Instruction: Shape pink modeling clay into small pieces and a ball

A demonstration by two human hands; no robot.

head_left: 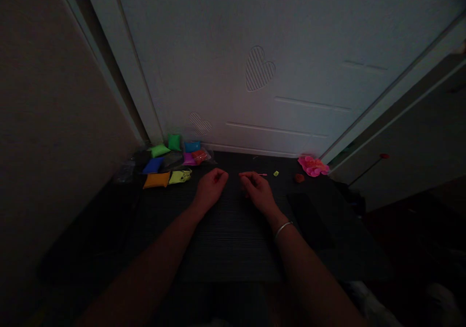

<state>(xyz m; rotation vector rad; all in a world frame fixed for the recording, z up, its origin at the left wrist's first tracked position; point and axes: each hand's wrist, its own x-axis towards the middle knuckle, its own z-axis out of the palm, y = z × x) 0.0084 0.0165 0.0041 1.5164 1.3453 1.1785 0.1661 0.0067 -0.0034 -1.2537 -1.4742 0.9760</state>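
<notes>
Both my hands rest on a dark ribbed mat [225,235] on the floor, in dim light. My left hand [211,188] lies knuckles up with its fingers curled in; what they hold, if anything, is hidden. My right hand [257,188], with a bracelet at the wrist, has its fingers closed around the end of a thin pink stick [260,174] that points to the right. A small yellow-green lump [275,173] lies just past the stick's tip. A small red lump [299,177] sits further right.
Several coloured clay packets [171,162] lie in a heap at the back left, among them orange [156,180], blue [153,165] and green [159,150]. A pink flower-shaped clay piece [313,166] lies at the back right. A white door [273,65] stands close behind the mat.
</notes>
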